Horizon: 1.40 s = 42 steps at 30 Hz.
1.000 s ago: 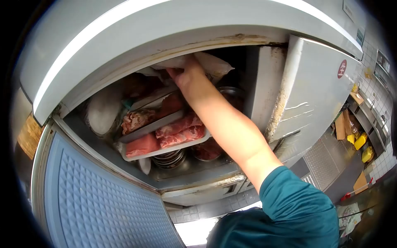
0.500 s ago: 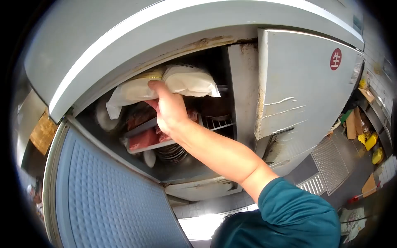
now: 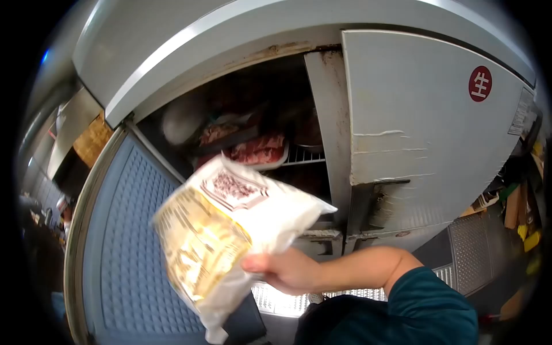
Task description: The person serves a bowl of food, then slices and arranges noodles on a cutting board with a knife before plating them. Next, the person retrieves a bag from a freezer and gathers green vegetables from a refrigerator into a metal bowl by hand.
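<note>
My right hand [image 3: 287, 271] is closed on the lower right edge of a plastic bag [image 3: 230, 213]. The bag is white with a dark printed label, and part of it is clear, with pale yellow contents. It hangs tilted in front of the open refrigerator compartment. Behind it, a tray of red meat [image 3: 259, 150] shows in the dark interior, with more meat [image 3: 220, 132] beside it and a whitish rounded bundle [image 3: 183, 119] at the left. My left hand is out of view.
The blue-lined door [image 3: 129, 230] hangs open at the left. A closed grey door [image 3: 414, 109] with a red round sticker stands at the right. Beyond it lie a metal floor grate [image 3: 471, 247] and yellow items [image 3: 532, 240]. A distant person [image 3: 64, 208] is partly visible at the far left.
My right hand has drawn the bag out of the compartment, down and toward me, and its printed face now shows. The view has shifted, with the closed door appearing larger.
</note>
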Tool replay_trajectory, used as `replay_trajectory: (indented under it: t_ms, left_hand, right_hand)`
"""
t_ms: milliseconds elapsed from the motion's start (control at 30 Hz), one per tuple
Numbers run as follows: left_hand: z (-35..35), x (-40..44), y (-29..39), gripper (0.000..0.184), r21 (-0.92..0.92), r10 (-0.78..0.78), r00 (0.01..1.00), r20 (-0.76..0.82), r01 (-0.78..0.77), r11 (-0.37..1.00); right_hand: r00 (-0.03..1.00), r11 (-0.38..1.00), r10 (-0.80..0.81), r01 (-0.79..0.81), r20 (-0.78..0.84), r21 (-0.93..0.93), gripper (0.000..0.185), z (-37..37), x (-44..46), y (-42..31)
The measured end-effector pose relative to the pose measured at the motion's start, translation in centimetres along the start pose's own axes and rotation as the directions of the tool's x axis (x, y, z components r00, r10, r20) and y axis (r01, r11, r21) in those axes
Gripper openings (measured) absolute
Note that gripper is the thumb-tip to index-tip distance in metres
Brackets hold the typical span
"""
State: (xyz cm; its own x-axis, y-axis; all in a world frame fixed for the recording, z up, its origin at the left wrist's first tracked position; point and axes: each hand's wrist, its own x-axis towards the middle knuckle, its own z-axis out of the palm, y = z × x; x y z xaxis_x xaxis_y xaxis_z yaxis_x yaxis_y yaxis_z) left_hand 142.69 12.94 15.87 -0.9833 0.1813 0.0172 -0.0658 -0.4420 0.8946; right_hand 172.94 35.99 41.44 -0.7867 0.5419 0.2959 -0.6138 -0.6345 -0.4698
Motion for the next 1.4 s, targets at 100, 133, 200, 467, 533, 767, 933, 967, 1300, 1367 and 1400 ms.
replay_trajectory:
  t_ms: [100,133,200,467,533,767,933,967,1300,1367,1400]
  left_hand:
    - [-5.9,-1.7,-0.4,0.057,-0.190,-0.017,0.999,0.031,0.022,0.982]
    - [-7.9,-1.9,-0.7,0.057,-0.254,-0.026,0.998,0.057,0.040,0.966]
    - [-6.5,-5.1,0.3,0.057,-0.276,-0.005,0.995,0.095,0.032,0.961]
    - [1.6,-18.2,-1.6,0.041,-0.164,-0.080,0.896,0.437,0.167,0.972]
    - [5.8,-22.0,-2.9,0.043,-0.066,-0.034,0.813,0.581,0.088,0.994]
    - [9.6,-27.2,0.7,0.043,0.651,-0.565,0.666,0.487,0.155,0.743]
    - [2.0,-23.3,-3.8,0.055,0.613,-0.797,0.579,0.171,0.571,0.546]
    - [0.9,-22.2,-4.5,0.057,0.574,-0.828,0.548,0.122,0.641,0.509]
    - [-2.2,-2.3,-4.7,0.057,-0.244,-0.783,0.570,0.250,0.819,0.519]
    - [-3.1,3.5,-3.0,0.056,-0.329,-0.760,0.612,0.218,0.779,0.533]
    - [-3.9,6.2,-3.0,0.056,-0.340,-0.738,0.641,0.212,0.756,0.559]
  right_hand:
    - [0.972,0.970,0.207,-0.190,-0.110,0.151,0.054,-0.6,-7.7,-0.6]
    - [0.921,0.948,0.305,-0.269,-0.242,0.171,0.050,-1.6,-10.4,-0.6]
    - [0.842,0.932,0.360,-0.302,-0.401,0.200,0.046,-2.8,-15.0,-1.0]
    - [0.453,0.933,0.328,-0.290,-0.829,0.212,0.036,-14.4,-30.5,0.9]
    - [0.394,0.946,0.277,-0.274,-0.876,0.176,0.039,-16.9,-33.2,1.3]
    - [0.333,0.975,0.183,-0.182,-0.925,0.127,0.042,-20.4,-36.1,2.5]
    - [0.397,0.935,0.301,-0.304,-0.867,0.185,0.043,-20.4,-30.6,6.0]
    - [0.423,0.917,0.332,-0.356,-0.843,0.182,0.044,-20.4,-28.8,7.1]
    - [0.702,0.690,0.541,-0.685,-0.463,-0.232,0.058,-17.4,-1.5,24.9]
    - [0.713,0.637,0.593,-0.700,-0.374,-0.324,0.067,-15.0,4.5,27.1]
    - [0.772,0.670,0.579,-0.633,-0.262,-0.387,0.059,-14.9,6.8,28.3]
